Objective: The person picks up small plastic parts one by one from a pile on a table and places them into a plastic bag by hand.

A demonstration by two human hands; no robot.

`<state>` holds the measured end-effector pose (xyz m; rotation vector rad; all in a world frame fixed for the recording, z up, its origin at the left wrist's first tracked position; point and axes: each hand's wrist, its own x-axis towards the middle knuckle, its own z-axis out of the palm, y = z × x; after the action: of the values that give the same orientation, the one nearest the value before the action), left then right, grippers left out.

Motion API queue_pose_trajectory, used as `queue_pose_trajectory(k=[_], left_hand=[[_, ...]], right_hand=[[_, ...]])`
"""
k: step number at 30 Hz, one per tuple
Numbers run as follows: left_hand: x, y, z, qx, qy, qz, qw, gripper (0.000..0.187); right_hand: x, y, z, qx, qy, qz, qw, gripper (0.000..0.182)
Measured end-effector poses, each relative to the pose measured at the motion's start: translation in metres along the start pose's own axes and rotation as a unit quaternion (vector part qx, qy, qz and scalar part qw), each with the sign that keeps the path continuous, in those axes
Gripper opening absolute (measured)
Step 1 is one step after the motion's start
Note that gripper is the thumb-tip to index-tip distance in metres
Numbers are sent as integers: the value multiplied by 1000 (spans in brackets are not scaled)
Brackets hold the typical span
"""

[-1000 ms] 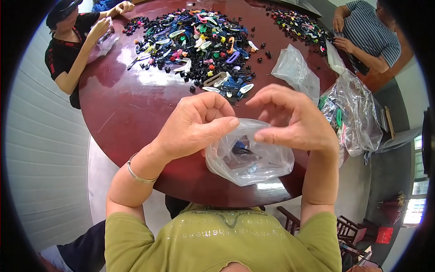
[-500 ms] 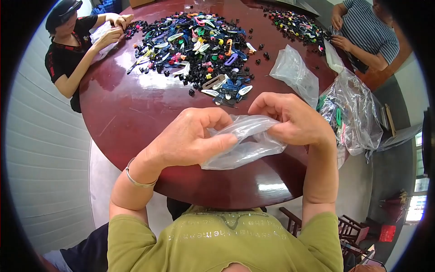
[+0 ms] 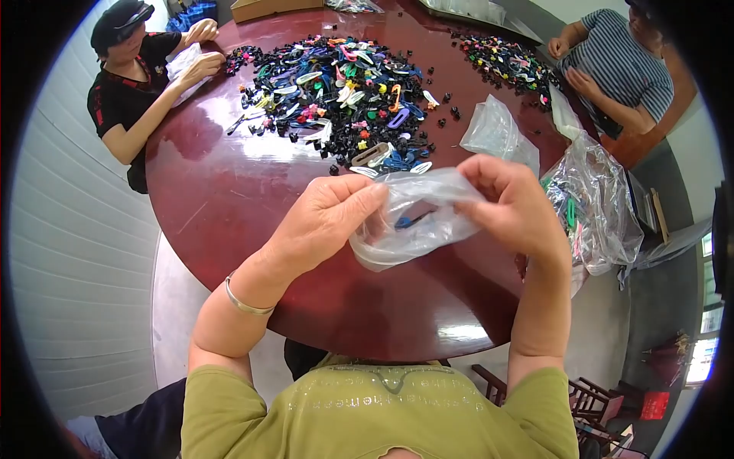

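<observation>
A clear plastic bag (image 3: 413,246) is stretched between my two hands above the front of the table, its mouth spread wide. My left hand (image 3: 325,222) pinches the bag's left rim between thumb and fingers. On the other side, my right hand (image 3: 516,203) grips the right rim with fingers curled. A small dark blue piece (image 3: 409,221) shows through the bag's opening. Just beyond my hands lies a big heap of hair clips (image 3: 344,84) in many colours, mostly black and blue.
To the right lie an empty-looking clear bag (image 3: 497,134) and a fuller bag of hair clips (image 3: 596,199) at the edge. A second clip pile (image 3: 508,65) sits back right. One person (image 3: 126,84) works at the left, another (image 3: 623,69) at the right. A cardboard box (image 3: 275,8) stands behind.
My hands have lifted the bag slightly and turned it, so its mouth now faces me more. The left thumb has shifted along the rim. The view has tilted up a little.
</observation>
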<state>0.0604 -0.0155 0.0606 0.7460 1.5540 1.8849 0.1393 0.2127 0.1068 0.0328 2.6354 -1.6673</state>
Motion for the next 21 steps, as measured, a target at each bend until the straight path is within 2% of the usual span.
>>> queue_pose_trajectory(k=[3, 6, 9, 12, 15, 16, 18, 19, 21], left_hand=[[3, -2, -5, 39, 3, 12, 999, 33], [5, -4, -9, 79, 29, 43, 996, 34], [5, 1, -8, 61, 51, 30, 996, 35], [6, 11, -3, 52, 53, -111, 991, 34], [14, -7, -15, 186, 41, 7, 982, 28], [16, -9, -13, 225, 89, 95, 966, 26], [19, -10, -4, 296, 174, 264, 901, 23], [16, -6, -4, 303, 131, 226, 917, 23], [6, 6, -3, 311, 41, 146, 938, 23]], right_hand=[[16, 17, -10, 184, -102, -9, 977, 22], [25, 31, -14, 233, -165, 17, 958, 25], [31, 43, -13, 318, -211, 17, 924, 27], [33, 51, -9, 382, -217, 7, 898, 29], [31, 40, -4, 396, -153, 39, 905, 29], [31, 35, -2, 396, -123, 56, 908, 29], [33, 37, -2, 357, -129, 60, 923, 29], [34, 39, -3, 338, -132, 63, 930, 29], [34, 37, 2, 299, -197, 53, 932, 23]])
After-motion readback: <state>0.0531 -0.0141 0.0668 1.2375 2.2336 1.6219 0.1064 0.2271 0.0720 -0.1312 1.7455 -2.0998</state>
